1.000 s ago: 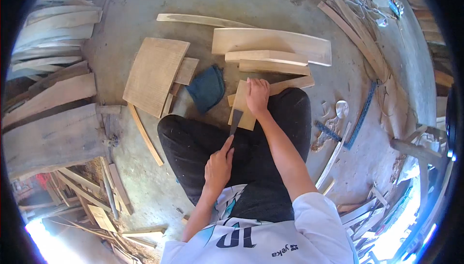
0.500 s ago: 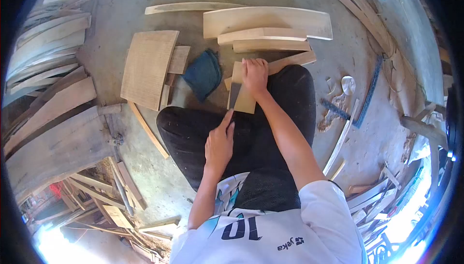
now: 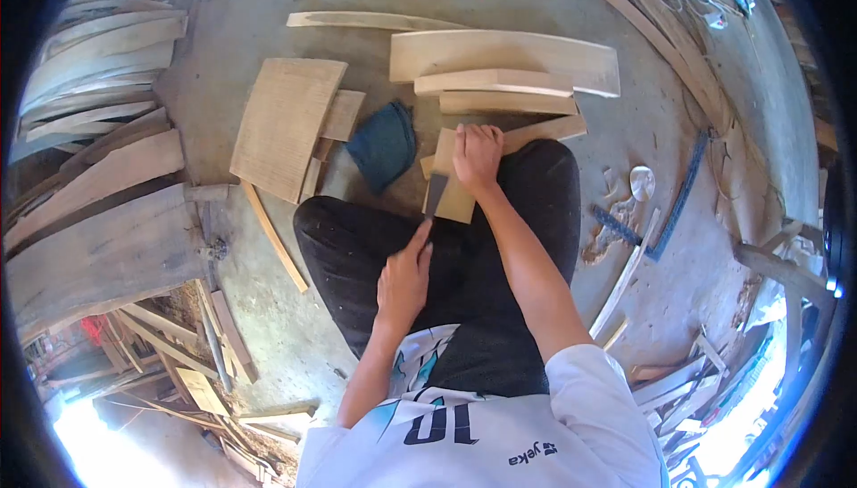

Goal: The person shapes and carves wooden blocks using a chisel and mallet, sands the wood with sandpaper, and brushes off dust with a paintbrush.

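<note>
My left hand [image 3: 403, 287] is closed around the handle of a putty knife [image 3: 436, 191], its dark flat blade pointing away from me. That blade lies against the left part of a small light wooden board [image 3: 458, 204] between my thighs. Near the board's far end, my right hand [image 3: 478, 158] grips it with fingers curled over the edge. Part of the board is hidden under this hand. Just left of it, a folded dark blue cloth [image 3: 382, 146] lies on the floor.
Curved boards [image 3: 504, 55] lie ahead of my knees. A wide wooden panel [image 3: 287, 126] rests on smaller pieces at left. Stacked planks [image 3: 98, 238] line the far left. On the right are a dark angled strip [image 3: 683, 180] and a small round lid-like object [image 3: 642, 183].
The view has shifted slightly. The putty knife's blade has slid back a little along the board towards me and changed its angle. My right hand keeps its grip.
</note>
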The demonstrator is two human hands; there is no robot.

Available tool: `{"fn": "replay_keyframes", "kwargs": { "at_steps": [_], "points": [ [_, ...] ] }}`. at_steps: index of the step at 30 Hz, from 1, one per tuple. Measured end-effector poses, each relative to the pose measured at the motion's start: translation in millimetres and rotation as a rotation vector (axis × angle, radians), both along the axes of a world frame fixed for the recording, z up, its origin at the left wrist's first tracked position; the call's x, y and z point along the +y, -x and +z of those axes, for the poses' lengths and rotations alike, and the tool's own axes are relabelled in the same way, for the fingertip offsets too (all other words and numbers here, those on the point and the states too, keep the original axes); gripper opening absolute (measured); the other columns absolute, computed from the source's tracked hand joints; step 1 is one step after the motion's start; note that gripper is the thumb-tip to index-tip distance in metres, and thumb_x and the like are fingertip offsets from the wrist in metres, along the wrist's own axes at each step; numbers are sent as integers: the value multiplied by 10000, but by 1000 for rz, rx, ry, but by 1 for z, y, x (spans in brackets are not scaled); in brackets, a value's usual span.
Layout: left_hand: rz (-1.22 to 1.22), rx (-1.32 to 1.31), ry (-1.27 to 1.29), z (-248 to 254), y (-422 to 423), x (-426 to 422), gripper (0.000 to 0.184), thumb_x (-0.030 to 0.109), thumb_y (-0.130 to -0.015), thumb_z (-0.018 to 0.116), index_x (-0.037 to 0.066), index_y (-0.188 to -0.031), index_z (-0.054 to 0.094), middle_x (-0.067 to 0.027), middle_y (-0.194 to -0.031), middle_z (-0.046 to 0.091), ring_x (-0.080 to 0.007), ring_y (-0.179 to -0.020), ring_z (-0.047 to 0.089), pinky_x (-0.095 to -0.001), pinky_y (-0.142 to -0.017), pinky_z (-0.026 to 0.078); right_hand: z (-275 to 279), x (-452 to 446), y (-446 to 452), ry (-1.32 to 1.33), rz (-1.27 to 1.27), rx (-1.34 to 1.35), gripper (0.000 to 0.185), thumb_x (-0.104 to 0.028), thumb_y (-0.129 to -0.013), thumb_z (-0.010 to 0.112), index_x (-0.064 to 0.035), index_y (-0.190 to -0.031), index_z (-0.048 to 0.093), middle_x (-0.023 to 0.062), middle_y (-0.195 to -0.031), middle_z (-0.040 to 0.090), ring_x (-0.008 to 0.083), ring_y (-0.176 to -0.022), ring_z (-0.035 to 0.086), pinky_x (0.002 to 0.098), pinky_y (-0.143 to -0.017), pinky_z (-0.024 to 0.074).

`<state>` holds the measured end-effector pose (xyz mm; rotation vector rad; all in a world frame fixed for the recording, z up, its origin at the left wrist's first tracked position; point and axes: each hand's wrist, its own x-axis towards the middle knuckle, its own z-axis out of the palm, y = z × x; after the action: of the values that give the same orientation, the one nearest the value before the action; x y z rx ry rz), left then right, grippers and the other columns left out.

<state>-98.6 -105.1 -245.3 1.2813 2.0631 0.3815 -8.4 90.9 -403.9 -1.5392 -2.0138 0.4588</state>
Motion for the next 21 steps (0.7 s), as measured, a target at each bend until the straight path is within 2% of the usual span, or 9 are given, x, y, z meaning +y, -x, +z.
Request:
{"fn": "replay_keyframes", "kwargs": {
  "at_steps": [6, 8, 10, 11, 13, 14, 17, 19, 21],
  "points": [
    [28, -1, 53, -6, 1, 24, 390, 248, -990, 527, 250, -1381, 533, -268, -922, 664, -468, -879, 634, -567, -749, 505, -1, -2, 1, -52, -9, 32, 370, -228, -986, 427, -19, -845, 697, 129, -889, 689, 299, -931, 604, 467, -987, 357],
    [31, -13, -70, -24, 6, 46, 387, 251, -989, 525, 248, -1376, 536, -264, -909, 668, -471, -877, 633, -565, -752, 509, 3, -1, -2, 9, 19, 17, 355, -212, -983, 424, -19, -858, 694, 131, -882, 683, 309, -930, 600, 469, -985, 356],
    [81, -23, -56, -28, 14, 59, 380, 243, -991, 526, 196, -1368, 549, -297, -1012, 632, -490, -964, 581, -555, -803, 484, -1, -3, -3, -41, 36, 2, 338, -209, -977, 432, -24, -865, 692, 130, -892, 686, 317, -926, 596, 467, -977, 357],
    [52, 43, -198, -44, 22, 53, 401, 227, -994, 540, 199, -1394, 534, -241, -842, 684, -418, -738, 673, -486, -651, 518, -4, -3, -4, -55, 37, -15, 327, -212, -969, 444, -22, -878, 694, 128, -899, 689, 315, -931, 599, 471, -973, 358],
    [192, -233, -244, -46, 40, 34, 425, 208, -1002, 553, 212, -1425, 519, -85, -661, 604, -186, -499, 580, -342, -484, 460, -6, 2, -7, -41, 61, -36, 353, -325, -957, 515, -30, -944, 708, 138, -935, 699, 308, -958, 617, 484, -970, 361],
    [305, -359, -157, -27, 47, 21, 471, 181, -984, 579, 146, -1445, 486, -166, -689, 612, -257, -549, 587, -353, -586, 496, 0, 2, -10, -54, 73, -31, 353, -325, -957, 515, -30, -944, 708, 138, -935, 699, 308, -958, 617, 484, -970, 361],
    [574, -499, -159, 15, 58, -30, 459, 180, -1018, 540, 167, -1471, 467, 6, -628, 483, -70, -494, 462, -243, -458, 397, 9, 10, -18, 111, 167, -225, 523, -553, -882, 618, -65, -1039, 715, 156, -993, 702, 317, -1015, 639, 470, -944, 396],
    [672, -503, -169, 26, 66, -71, 466, 175, -1021, 530, 170, -1480, 453, -3, -642, 496, -74, -490, 461, -240, -459, 403, 6, 20, -30, 262, 248, -76, 568, -587, -860, 626, -45, -1013, 706, 160, -977, 705, 349, -959, 654, 506, -890, 430],
    [769, -541, -201, 34, 68, -107, 473, 179, -1020, 530, 159, -1485, 443, -2, -639, 495, -76, -487, 464, -238, -452, 403, 40, 23, -34, 257, 343, -186, 585, -586, -852, 649, -18, -987, 682, 193, -956, 700, 382, -949, 657, 507, -823, 475]
  ]
}}
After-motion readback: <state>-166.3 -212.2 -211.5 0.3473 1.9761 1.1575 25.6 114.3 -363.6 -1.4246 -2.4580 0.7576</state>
